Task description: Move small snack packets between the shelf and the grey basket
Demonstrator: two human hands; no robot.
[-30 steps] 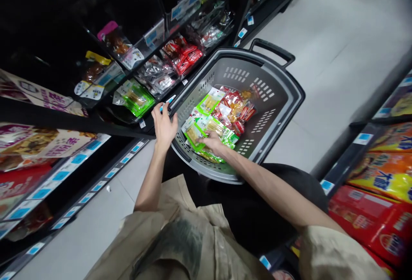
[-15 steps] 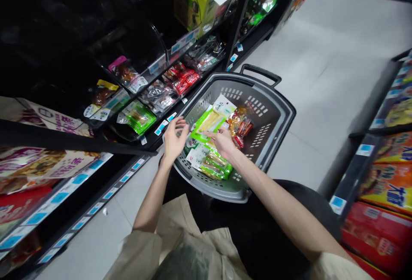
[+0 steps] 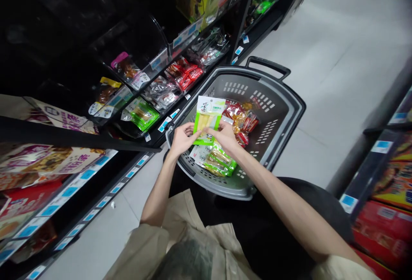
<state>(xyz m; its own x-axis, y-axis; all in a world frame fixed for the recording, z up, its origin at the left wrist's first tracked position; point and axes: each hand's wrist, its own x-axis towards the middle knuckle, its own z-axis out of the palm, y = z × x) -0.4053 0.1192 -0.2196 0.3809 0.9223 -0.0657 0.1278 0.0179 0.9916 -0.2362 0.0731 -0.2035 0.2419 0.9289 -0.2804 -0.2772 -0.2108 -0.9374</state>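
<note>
A green-and-white snack packet (image 3: 208, 119) with a clear window and a panda print is held upright over the grey shopping basket (image 3: 289, 112). My left hand (image 3: 183, 138) pinches its left edge, thumb across the front. My right hand (image 3: 226, 136) grips the right edge, its thumb also on the front; the fingers behind the packet are hidden. Beneath it in the basket lie more green-edged packets (image 3: 222, 162). Red-and-clear packets (image 3: 246, 121) fill the basket's middle, partly hidden behind my right hand.
Dark shelves on the left hold bagged snacks, among them a green packet (image 3: 141, 112) and red packets (image 3: 185, 74). A shelf post (image 3: 244, 16) stands beyond the basket. Red and orange packs (image 3: 383, 228) line the right shelf. Pale floor tiles (image 3: 322, 78) run between.
My left hand has moved from beside the packet onto its left edge. The packet has turned more upright, now between both hands. The view has shifted slightly.
</note>
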